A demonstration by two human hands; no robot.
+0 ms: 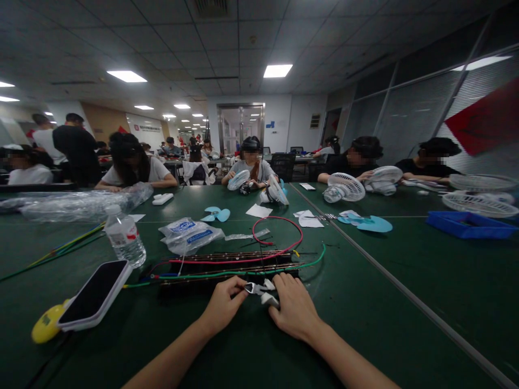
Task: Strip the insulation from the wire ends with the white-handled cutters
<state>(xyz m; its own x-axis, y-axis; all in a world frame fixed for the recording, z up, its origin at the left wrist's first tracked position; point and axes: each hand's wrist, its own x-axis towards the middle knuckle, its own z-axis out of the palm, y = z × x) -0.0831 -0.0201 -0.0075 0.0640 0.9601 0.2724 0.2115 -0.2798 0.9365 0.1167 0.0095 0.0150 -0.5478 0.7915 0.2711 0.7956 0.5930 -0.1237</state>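
Low over the green table, my right hand (295, 305) is wrapped round the pale handles of a small pair of pliers (254, 288). The metal jaws point left. My left hand (225, 305) is closed, thumb and forefinger pinched at the jaw tips; whatever lies between them is too small to make out. Just beyond both hands is a dark rack-like bundle of rods (227, 258). A red wire (227, 262) and a green wire (243, 272) run along it, the red one looping at its far end.
To the left are a phone (97, 294), a yellow round object (47, 324) and a water bottle (125, 237). Plastic bags (188, 235), blue fan blades (217, 214) and a blue tray (470, 224) lie farther off. People sit across the table, some with white fans (344, 187).
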